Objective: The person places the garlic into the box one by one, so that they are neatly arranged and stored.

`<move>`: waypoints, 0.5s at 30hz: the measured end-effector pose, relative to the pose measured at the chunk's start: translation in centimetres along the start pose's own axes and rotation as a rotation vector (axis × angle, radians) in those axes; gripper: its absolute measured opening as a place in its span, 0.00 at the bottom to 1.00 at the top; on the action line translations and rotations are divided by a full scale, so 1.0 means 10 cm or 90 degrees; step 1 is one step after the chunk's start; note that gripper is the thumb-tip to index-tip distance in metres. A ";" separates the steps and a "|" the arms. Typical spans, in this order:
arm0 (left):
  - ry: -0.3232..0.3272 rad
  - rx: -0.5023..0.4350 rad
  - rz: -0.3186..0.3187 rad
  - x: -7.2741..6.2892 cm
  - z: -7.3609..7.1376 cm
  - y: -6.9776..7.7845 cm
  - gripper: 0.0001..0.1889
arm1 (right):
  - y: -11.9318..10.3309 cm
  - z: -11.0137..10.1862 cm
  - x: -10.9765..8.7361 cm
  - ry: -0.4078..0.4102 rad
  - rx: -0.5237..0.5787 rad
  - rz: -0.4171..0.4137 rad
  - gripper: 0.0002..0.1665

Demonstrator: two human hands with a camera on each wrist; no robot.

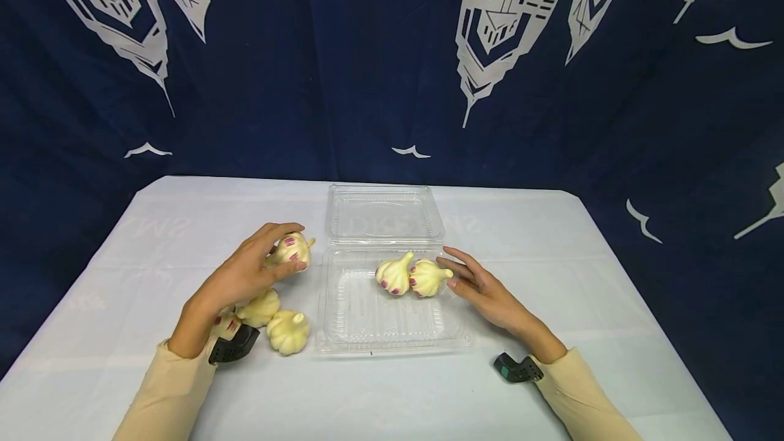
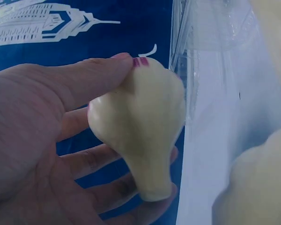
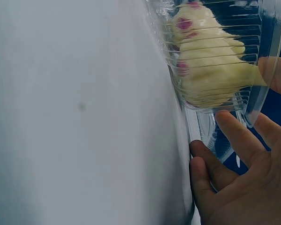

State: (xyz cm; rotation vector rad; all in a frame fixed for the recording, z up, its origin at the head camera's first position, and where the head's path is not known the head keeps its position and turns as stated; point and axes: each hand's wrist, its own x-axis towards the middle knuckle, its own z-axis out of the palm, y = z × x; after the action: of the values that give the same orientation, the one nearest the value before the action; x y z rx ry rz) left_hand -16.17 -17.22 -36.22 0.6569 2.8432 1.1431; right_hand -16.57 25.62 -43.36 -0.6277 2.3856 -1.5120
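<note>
My left hand (image 1: 241, 274) holds a garlic bulb (image 1: 295, 250) between thumb and fingers, left of a clear plastic clamshell box (image 1: 361, 329). The left wrist view shows this bulb (image 2: 145, 108) with its stem pointing down toward the fingertips. Inside the box, toward its back right, two bulbs sit side by side: a left garlic bulb (image 1: 393, 275) and a right garlic bulb (image 1: 427, 278), both with purple marks. My right hand (image 1: 490, 298) is at the box's right side with relaxed fingers. In the right wrist view its thumb is at the rim beside a bulb's stem, the fingers outside the wall.
Under and beside the left forearm lie three more bulbs: a front one (image 1: 288, 332), a middle one (image 1: 260, 307) and one partly hidden by the wrist (image 1: 226, 324). The box's lid (image 1: 386, 215) lies folded back. A dark blue printed cloth (image 1: 380, 87) hangs behind the white table (image 1: 520, 237).
</note>
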 end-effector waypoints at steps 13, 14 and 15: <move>0.035 0.001 0.011 0.00 0.08 0.19 0.30 | -0.01 0.00 0.00 0.000 0.004 -0.001 0.36; 0.035 -0.001 0.012 0.01 0.09 0.19 0.30 | -0.01 0.00 0.00 0.000 0.003 0.000 0.36; 0.034 -0.001 0.011 0.01 0.09 0.20 0.30 | 0.00 0.01 0.00 0.000 0.002 0.000 0.36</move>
State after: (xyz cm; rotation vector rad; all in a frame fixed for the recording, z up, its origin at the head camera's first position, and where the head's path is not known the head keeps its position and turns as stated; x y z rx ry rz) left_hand -15.32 -15.29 -35.59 0.6623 2.8860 1.1840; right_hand -16.54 25.56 -43.35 -0.6270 2.3820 -1.5150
